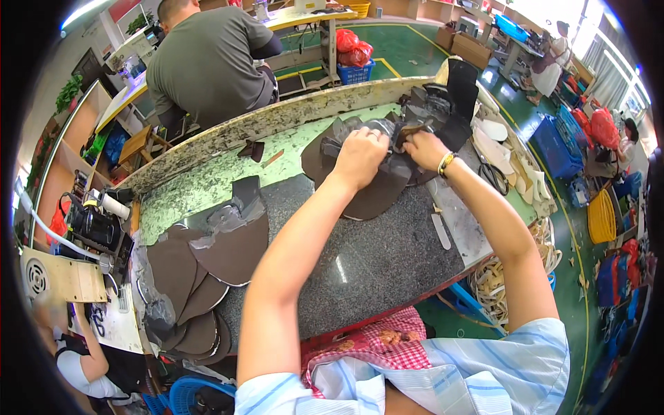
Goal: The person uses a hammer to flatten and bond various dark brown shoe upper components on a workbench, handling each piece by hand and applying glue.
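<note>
Brown curved panels with greyish, film-like patches, lying at the far edge of a granite slab, beneath both hands. The left hand is bent over the patches, knuckles up; its fingertips are hidden, so I cannot tell how far closed it is or whether it grips anything. The right hand, just beside it, has thumb and fingers drawn together on a small brown edge.

Surface: the dark, speckled slab takes up the near middle of the bench. Behind it and to the left runs a pale green board, scuffed with dark marks and bounded by a raised, stained rim. More brown pieces overlap in a heap at the left end. To the right of the hands are a black piece, scissors with dark handles and a spread of off-white pieces; a slim pale strip lies nearer the slab's right edge.

Room: a black machine stands at the left. Beyond the rim, a person in a grey-green shirt sits with back turned. Red bags fill a blue crate on the green floor, which carries yellow lines. Blue bins line the right side, near a yellow coil.
</note>
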Available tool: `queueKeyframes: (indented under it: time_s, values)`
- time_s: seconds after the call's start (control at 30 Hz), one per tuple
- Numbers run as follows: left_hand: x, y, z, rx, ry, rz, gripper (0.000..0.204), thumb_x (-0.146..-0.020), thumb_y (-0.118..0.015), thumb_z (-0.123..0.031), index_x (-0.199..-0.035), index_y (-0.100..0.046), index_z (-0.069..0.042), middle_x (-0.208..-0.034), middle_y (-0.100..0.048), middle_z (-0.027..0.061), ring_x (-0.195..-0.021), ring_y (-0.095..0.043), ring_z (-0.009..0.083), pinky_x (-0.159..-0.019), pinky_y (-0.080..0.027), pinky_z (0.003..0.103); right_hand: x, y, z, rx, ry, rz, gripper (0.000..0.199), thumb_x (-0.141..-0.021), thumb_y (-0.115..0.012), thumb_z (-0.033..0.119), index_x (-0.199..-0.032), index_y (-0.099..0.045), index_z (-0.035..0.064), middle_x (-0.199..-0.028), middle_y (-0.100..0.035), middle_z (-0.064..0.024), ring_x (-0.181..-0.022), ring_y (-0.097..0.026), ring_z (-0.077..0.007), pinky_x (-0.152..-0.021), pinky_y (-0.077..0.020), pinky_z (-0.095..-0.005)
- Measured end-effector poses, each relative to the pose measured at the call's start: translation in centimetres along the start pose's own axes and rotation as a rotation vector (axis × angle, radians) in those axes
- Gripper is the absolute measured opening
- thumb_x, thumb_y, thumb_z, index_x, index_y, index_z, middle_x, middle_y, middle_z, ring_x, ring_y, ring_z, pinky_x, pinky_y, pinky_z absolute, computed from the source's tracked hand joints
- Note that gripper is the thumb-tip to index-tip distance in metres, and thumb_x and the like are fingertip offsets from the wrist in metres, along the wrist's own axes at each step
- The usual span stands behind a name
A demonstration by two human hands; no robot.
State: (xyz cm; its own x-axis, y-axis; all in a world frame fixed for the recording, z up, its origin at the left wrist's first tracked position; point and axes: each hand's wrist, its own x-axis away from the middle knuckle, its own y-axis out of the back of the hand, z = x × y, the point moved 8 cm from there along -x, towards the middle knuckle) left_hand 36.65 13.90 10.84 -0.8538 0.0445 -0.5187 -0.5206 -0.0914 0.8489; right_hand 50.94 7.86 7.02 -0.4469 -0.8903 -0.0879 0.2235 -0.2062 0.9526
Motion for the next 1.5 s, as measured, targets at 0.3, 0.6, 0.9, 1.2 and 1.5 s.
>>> queueKeyframes:
  time_s: [0.3,0.6,0.9,1.2,1.5]
  values:
    - [7.2,9.2,-2.9,0.098,0.073,-0.061,0.033,-0.082,-0.064,-0.004,-0.115,-0.064,-0.005,-0.109,-0.064,0.0132,-0.103,-0.063,0.0307,-0.087,-0.053,0.040,0.3,0.8,-0.2,-0.048,0.030,0.037,0.034,-0.089,-0.052,0.029,-0.090,-0.066,-0.0029,-0.097,-0.066,-0.0254,-0.092,-0.064,-0.0424,-0.085,-0.0504,-0.0490]
    - [5.5,0.6,4.4,0.477,0.453,-0.095,0.041,-0.086,-0.057,0.000,-0.127,-0.052,-0.001,-0.125,-0.062,0.0206,-0.115,-0.059,0.0387,-0.097,-0.048,0.045,-4.0,1.9,3.8,-0.158,0.108,-0.255,0.048,-0.063,-0.081,0.040,-0.085,-0.067,-0.0007,-0.084,-0.070,-0.0168,-0.085,-0.069,-0.0339,-0.077,-0.0539,-0.0416]
    - [4.2,-1.3,7.7,1.003,0.369,0.045,0.043,-0.087,-0.065,-0.012,-0.129,-0.056,-0.007,-0.121,-0.067,0.0114,-0.112,-0.063,0.0232,-0.095,-0.048,0.035,8.0,1.9,10.4,-0.371,0.415,-0.336,0.025,-0.074,-0.069,0.000,-0.095,-0.056,0.0050,-0.076,-0.063,-0.0136,-0.072,-0.068,-0.0331,-0.062,-0.0521,-0.0391]
    - [2.9,-1.2,6.0,0.720,0.464,0.108,0.012,-0.078,-0.075,-0.020,-0.086,-0.077,-0.010,-0.081,-0.073,0.0128,-0.079,-0.071,0.0287,-0.077,-0.054,0.038,12.0,3.8,9.5,-0.236,0.434,-0.400,0.023,-0.078,-0.070,0.002,-0.094,-0.054,0.0070,-0.066,-0.060,-0.0135,-0.063,-0.064,-0.0372,-0.054,-0.0495,-0.0427]
    - [7.0,3.9,8.9,0.532,0.573,-0.275,0.028,-0.083,-0.074,-0.025,-0.099,-0.074,-0.003,-0.102,-0.073,0.0142,-0.095,-0.069,0.0213,-0.085,-0.051,0.032,22.0,10.0,16.1,-0.299,0.758,-0.260,0.020,-0.082,-0.073,0.010,-0.093,-0.060,0.0000,-0.079,-0.063,-0.0082,-0.060,-0.066,-0.0242,-0.050,-0.0517,-0.0360]
